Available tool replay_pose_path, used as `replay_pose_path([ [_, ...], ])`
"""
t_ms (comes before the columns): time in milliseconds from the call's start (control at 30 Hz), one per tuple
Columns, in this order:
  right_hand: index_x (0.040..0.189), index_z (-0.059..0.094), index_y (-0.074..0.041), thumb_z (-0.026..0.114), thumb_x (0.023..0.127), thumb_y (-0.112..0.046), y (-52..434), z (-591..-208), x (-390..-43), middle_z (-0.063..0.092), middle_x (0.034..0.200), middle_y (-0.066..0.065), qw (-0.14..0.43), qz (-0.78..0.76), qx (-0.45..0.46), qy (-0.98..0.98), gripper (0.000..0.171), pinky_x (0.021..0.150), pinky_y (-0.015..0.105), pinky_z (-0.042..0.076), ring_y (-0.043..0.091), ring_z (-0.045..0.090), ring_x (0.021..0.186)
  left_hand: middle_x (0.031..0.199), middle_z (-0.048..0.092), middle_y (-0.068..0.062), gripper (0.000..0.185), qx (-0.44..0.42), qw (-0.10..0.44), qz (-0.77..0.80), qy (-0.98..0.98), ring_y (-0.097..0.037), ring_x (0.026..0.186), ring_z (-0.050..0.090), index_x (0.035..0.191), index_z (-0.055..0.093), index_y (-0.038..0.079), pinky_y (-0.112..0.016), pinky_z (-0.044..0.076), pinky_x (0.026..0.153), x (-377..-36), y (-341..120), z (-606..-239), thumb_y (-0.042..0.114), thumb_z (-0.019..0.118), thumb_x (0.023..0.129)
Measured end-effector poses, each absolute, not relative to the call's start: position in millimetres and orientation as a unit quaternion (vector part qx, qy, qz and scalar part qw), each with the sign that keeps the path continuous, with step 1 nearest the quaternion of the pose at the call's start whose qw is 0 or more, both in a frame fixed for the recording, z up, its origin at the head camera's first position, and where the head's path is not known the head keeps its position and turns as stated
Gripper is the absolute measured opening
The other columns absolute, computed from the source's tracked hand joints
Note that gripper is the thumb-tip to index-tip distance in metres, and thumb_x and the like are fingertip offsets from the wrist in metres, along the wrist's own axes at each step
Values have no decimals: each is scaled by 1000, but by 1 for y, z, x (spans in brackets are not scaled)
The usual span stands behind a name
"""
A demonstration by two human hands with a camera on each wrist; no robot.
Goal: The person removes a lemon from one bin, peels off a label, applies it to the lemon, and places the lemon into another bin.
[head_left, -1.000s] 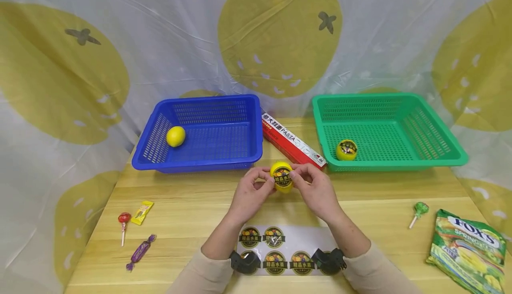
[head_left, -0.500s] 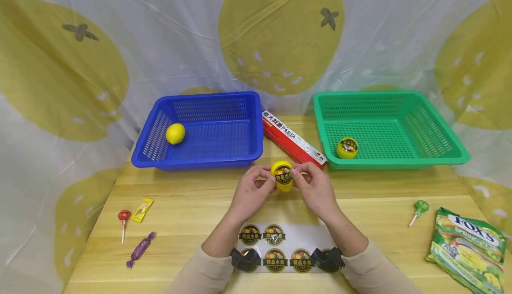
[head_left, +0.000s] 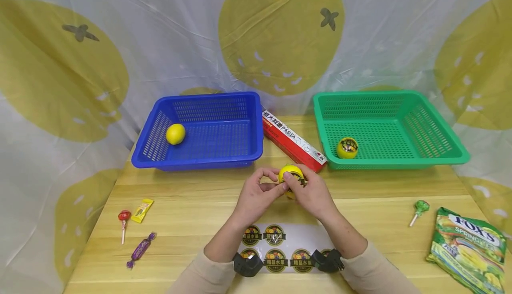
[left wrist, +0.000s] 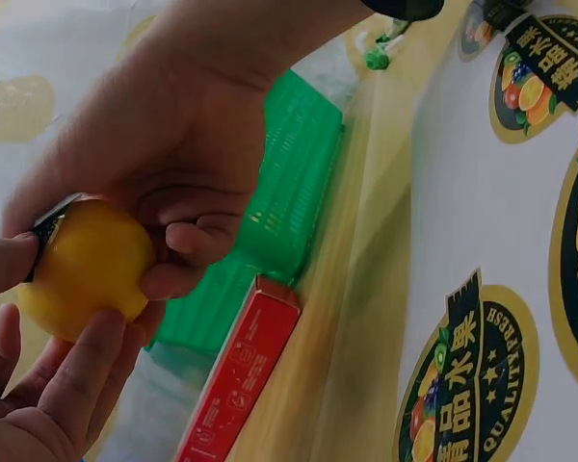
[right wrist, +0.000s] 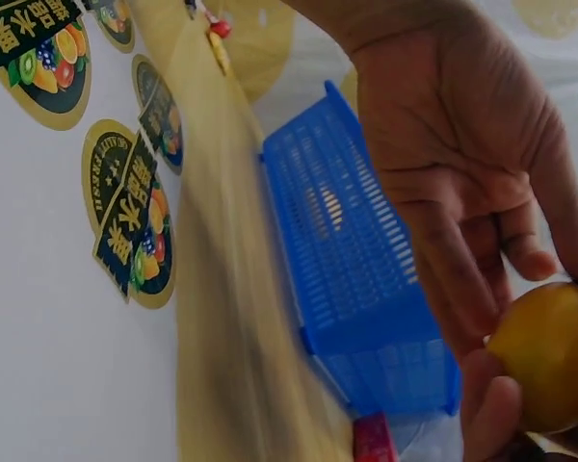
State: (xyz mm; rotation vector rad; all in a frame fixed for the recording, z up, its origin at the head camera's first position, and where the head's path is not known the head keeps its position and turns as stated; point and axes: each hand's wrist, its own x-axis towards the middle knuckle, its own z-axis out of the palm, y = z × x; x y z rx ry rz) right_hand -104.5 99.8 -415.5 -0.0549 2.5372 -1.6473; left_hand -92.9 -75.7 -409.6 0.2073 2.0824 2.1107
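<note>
Both hands hold a yellow lemon (head_left: 289,170) over the middle of the table in the head view. My right hand (head_left: 314,196) grips it from the right, its thumb lying across a round black-and-gold sticker on the fruit. From the left, my left hand (head_left: 256,196) has its thumb at the sticker's edge and fingertips against the lemon. The left wrist view shows the sticker (left wrist: 50,231) wrapped on the lemon's side, with the left thumb on it. Below the hands lies a white sticker sheet (head_left: 292,237) with several similar stickers, partly covered by the wrists.
A blue basket (head_left: 200,163) holds a plain lemon (head_left: 175,134). The green basket (head_left: 400,161) holds a stickered lemon (head_left: 347,148). Between them lies a pasta box (head_left: 294,145). Left are a red lollipop (head_left: 124,215) and wrapped candies (head_left: 141,249); right, a green lollipop (head_left: 421,207) and candy bag (head_left: 466,249).
The lemon has shifted slightly right and turned in the hands. The right thumb has moved from the sticker's edge to across its face, hiding most of it. The left thumb has followed rightward.
</note>
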Motion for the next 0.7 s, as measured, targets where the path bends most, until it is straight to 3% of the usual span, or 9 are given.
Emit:
replay_pose_path([
  [100,125,66,-11,62,100,-43,100,-417,-104,66,97,17,41,-538,-20,842,41,53,31,56,18,63,57,137,58,-16,28,73,91,709,695,-16,89,74,100,53,-1,-25,60,79,-92,-74,-408,9,77,90],
  [300,123,70,-10,55,105,-40,99,-421,-102,69,97,17,-2,-558,-27,830,38,54,28,58,17,64,62,138,57,-14,28,62,103,721,683,-18,92,73,101,53,-2,-29,62,80,-92,-75,-407,4,77,88],
  [533,117,76,-7,41,110,-38,103,-422,-105,75,96,14,-40,-563,-8,826,47,64,23,54,15,63,81,137,58,-13,29,61,109,706,698,-21,96,73,100,53,-1,-27,61,78,-94,-77,-407,7,78,88],
  [700,119,74,-6,34,111,-45,104,-419,-106,75,97,18,-22,-581,11,814,57,67,25,57,17,66,79,139,56,-15,28,69,115,718,683,-22,100,73,102,51,-2,-31,62,82,-97,-81,-406,3,75,89],
])
